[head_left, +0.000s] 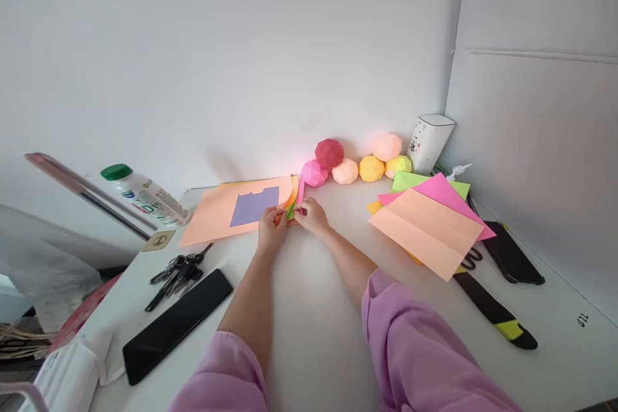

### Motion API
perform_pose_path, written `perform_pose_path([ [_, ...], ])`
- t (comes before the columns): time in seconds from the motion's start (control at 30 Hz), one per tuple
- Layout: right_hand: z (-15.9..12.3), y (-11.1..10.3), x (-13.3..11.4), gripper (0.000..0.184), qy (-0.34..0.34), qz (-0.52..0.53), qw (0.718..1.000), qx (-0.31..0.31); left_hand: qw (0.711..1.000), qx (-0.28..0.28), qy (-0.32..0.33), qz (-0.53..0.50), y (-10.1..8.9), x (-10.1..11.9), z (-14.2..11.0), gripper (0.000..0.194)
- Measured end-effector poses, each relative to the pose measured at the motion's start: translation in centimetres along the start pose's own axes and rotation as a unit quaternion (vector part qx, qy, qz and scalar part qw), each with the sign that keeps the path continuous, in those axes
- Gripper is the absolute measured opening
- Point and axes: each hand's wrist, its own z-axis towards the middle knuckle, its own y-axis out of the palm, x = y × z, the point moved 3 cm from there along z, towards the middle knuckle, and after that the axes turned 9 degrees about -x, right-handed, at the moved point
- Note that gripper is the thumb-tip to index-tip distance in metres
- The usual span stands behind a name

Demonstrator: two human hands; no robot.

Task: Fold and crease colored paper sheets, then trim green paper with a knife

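A stack of coloured paper sheets lies towards the back left of the table, with a large peach sheet (207, 212) and a smaller purple piece of paper (255, 205) on top. My left hand (271, 228) is closed in a pinch at the stack's right front corner. Close beside it, my right hand (313, 216) pinches too. Between the fingertips shows a small bit of green paper (290, 211), and the sheets curl upward just behind. Fingers partly hide which sheet edges each hand grips. Just beyond the hands sits a pink faceted paper ball (313, 173).
More faceted paper balls (371, 168) line the wall beside a white box (429, 141). On the right lie loose paper sheets (429, 228), scissors (472, 259), a black-and-yellow cutter (497, 312) and a dark phone (514, 254). Leftward are a bottle (145, 196), keys (181, 273) and a black phone (176, 325).
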Motion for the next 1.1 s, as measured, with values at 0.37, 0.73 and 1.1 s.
perform_pose_path([
  [0.37,0.5,0.8,-0.4,0.021,0.032,-0.043,0.998,0.024,0.999,0.019,0.037,0.008,-0.1,1.0,-0.5,0.027],
  [0.73,1.1,1.3,-0.5,0.025,0.080,-0.062,0.995,0.028,0.999,0.021,0.024,0.000,-0.2,1.1,-0.5,0.024],
  [1.1,1.2,1.0,-0.4,0.016,0.069,-0.064,0.995,0.022,0.999,0.035,0.022,-0.011,-0.1,0.7,-0.4,0.024],
])
